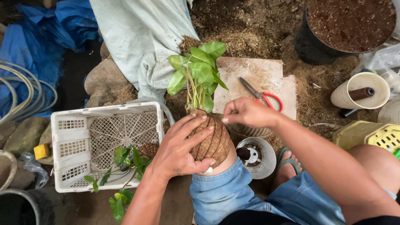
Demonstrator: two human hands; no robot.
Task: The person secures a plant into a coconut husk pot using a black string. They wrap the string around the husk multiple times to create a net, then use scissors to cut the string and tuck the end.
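Note:
My left hand wraps around a brown fibre ball bound with thin string, resting on my knee. A green leafy plant grows upright out of the ball's top. My right hand is just right of the stems, fingers pinched shut, seemingly on a thin string that is too fine to see clearly. A spool with a dark core lies right of the ball beside my leg.
A white plastic crate at left holds another leafy fibre ball. Red-handled scissors lie on a flat board. A black pot of soil stands far right, with thread cones and a yellow crate.

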